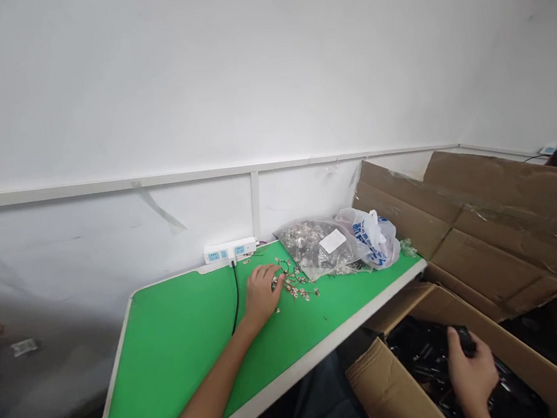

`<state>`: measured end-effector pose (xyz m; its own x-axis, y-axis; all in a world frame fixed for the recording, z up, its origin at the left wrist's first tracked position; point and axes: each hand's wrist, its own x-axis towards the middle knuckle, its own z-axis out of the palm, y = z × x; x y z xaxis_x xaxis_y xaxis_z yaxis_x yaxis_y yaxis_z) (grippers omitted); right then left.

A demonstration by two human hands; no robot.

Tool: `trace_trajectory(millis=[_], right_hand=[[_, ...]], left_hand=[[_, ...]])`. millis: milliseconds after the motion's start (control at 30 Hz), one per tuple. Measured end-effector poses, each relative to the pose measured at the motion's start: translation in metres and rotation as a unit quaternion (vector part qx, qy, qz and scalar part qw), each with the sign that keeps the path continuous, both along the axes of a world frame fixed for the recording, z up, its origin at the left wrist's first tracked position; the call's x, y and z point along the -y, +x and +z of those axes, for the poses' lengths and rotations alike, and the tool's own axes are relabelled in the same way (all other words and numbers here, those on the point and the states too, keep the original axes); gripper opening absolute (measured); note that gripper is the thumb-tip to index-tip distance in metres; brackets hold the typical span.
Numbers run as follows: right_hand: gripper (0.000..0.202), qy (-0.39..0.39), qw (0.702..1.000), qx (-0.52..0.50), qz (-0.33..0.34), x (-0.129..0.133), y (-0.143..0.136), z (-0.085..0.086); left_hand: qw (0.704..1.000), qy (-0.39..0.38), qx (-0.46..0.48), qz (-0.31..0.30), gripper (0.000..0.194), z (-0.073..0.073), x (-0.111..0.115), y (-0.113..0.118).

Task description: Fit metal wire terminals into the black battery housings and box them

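Note:
My left hand (262, 293) rests on the green tabletop (183, 340), its fingers curled at the edge of a loose pile of small metal parts with thin stems (298, 290). Whether a part is between those fingers is hidden. Over an open cardboard box (399, 383) at the lower right, my right hand (472, 368) is closed on a black plastic piece (467, 342). Below it, more shiny black pieces (420, 354) fill the box.
Behind the pile lie a clear bag of small metal parts (307, 246) and a white plastic bag with blue print (375, 235). A power strip (230, 250) with a black cable (236, 294) sits by the wall. Cardboard flaps (495, 258) rise at the right.

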<state>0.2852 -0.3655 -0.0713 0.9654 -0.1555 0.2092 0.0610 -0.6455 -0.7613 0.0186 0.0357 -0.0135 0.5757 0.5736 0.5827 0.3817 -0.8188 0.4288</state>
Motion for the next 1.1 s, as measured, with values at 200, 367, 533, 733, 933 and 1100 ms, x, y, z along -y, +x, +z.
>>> trace_trajectory(millis=[200, 367, 533, 733, 933, 1100], right_hand=[[0.073, 0.121, 0.972, 0.199, -0.006, -0.045, -0.047, 0.056], [0.043, 0.125, 0.906, 0.336, 0.224, -0.102, -0.078, 0.093], [0.021, 0.22, 0.778, 0.27, 0.523, -0.18, -0.131, 0.105], [0.021, 0.344, 0.713, 0.104, 0.603, -0.241, -0.165, 0.097], [0.022, 0.368, 0.678, 0.042, 0.635, -0.248, -0.158, 0.097], [0.059, 0.364, 0.628, -0.011, 0.687, -0.261, -0.142, 0.1]], left_hand=[[0.993, 0.079, -0.056, -0.072, 0.034, 0.006, 0.013, -0.001], [0.972, 0.118, -0.078, -0.185, 0.055, 0.006, 0.026, -0.005], [0.97, 0.142, 0.086, -0.177, 0.101, 0.009, 0.033, -0.008], [0.956, 0.197, 0.135, -0.17, 0.057, 0.006, 0.023, -0.011], [0.963, 0.151, 0.135, -0.176, 0.046, -0.008, 0.013, -0.011], [0.976, 0.074, 0.121, -0.165, 0.018, -0.008, 0.007, -0.011]])
